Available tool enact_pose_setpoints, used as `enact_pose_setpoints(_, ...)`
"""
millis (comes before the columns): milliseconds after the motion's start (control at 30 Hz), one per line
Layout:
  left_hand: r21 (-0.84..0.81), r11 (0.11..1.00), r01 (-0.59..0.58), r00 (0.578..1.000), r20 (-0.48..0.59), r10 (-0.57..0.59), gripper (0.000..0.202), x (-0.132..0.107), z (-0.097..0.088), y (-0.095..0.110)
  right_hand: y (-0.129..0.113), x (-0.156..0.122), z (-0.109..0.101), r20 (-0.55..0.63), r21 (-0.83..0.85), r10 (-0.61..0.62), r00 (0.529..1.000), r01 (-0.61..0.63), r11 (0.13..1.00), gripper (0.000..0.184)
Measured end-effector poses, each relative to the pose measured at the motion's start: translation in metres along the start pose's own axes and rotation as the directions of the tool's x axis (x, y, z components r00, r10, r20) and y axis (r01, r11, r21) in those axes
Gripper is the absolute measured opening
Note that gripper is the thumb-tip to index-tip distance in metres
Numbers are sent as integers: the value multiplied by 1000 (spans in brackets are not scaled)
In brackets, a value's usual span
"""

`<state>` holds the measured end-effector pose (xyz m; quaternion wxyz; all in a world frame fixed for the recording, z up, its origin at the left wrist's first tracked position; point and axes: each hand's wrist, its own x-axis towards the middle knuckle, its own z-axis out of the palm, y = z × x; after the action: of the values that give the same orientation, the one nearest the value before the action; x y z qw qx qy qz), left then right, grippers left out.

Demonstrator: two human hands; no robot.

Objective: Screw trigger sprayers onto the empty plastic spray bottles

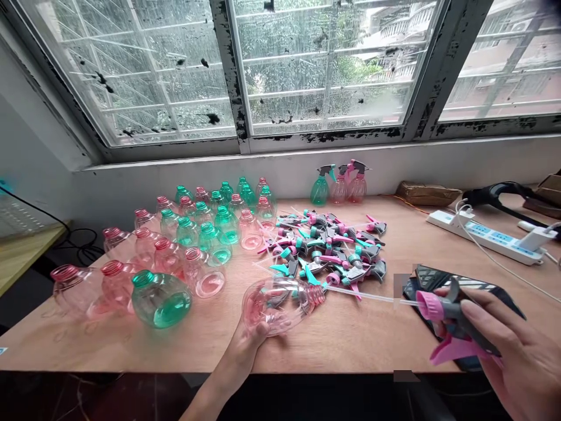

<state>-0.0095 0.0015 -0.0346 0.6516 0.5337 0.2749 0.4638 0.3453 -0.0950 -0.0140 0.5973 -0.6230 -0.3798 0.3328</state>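
My left hand (249, 345) grips a clear pink bottle (280, 301) lying on its side near the table's front edge, its threaded neck pointing right. My right hand (508, 345) is closed on a pink and grey spray trigger head (456, 324) at the right. The head's thin clear dip tube (363, 295) runs left, its tip close to the bottle's neck. Whether the tip is inside the neck I cannot tell.
Several empty pink and green bottles (197, 240) stand at the left. A pile of trigger heads (328, 245) lies mid-table. Three assembled spray bottles (339, 184) stand by the wall. A phone (432, 280), a power strip (486, 237) with cables and a box (427, 193) lie at the right.
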Motion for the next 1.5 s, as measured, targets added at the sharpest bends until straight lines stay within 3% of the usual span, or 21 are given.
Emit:
enact_pose_setpoints(100,2,1000,-6,1000,-2,6,67,0,1,0,5,1,6,-7,48,84,996,-84,995,30)
enact_pose_setpoints(400,1,1000,-17,1000,-27,17,69,3,7,1,4,-1,16,-23,101,37,999,-34,994,27)
enact_pose_setpoints(500,1,1000,-5,1000,-11,5,73,2,4,-1,5,-4,33,56,19,4,998,-5,1000,32)
enact_pose_setpoints(567,4,1000,6,1000,-4,-6,74,0,4,0,7,-9,52,182,-1,16,983,-16,1000,37)
enact_pose_setpoints(700,37,995,94,995,36,-95,82,-7,7,7,10,-19,88,384,58,117,916,-150,987,42)
enact_pose_setpoints(833,127,976,179,980,65,-188,101,-10,7,7,7,-21,106,436,116,180,882,-253,960,41)
enact_pose_setpoints(933,165,966,198,976,56,-210,103,-10,6,4,4,-18,111,500,114,158,851,-246,963,33)
enact_pose_setpoints(1033,164,968,189,974,96,-206,108,-10,7,4,4,-12,112,558,77,63,827,-127,989,27)
enact_pose_setpoints(1267,327,940,101,979,138,-153,106,-5,11,11,20,-9,108,435,117,-13,900,-42,992,31)
enact_pose_setpoints(1400,227,956,184,965,143,-219,113,-1,7,9,25,-9,105,446,125,28,895,-94,988,34)
enact_pose_setpoints(1500,177,967,181,966,152,-209,107,-1,5,9,25,-9,103,468,127,38,883,-110,986,33)
